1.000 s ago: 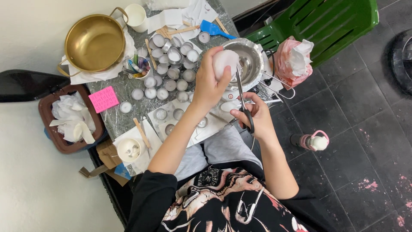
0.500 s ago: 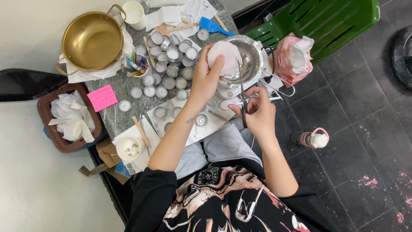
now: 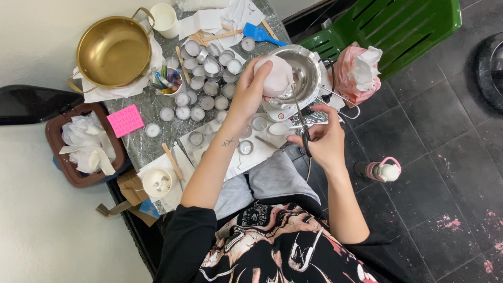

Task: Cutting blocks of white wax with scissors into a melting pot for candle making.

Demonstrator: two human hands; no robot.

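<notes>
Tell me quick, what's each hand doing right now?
Left hand: closed on a pale pink lump, held over the metal bowl.
Right hand: closed on scissors.

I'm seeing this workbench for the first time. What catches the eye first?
The left hand holds a pale pink lump over a steel bowl at the table's far right, while the right hand works scissors beneath it. A shiny brass pot sits at the far left, with many small round tins clustered between.
</notes>
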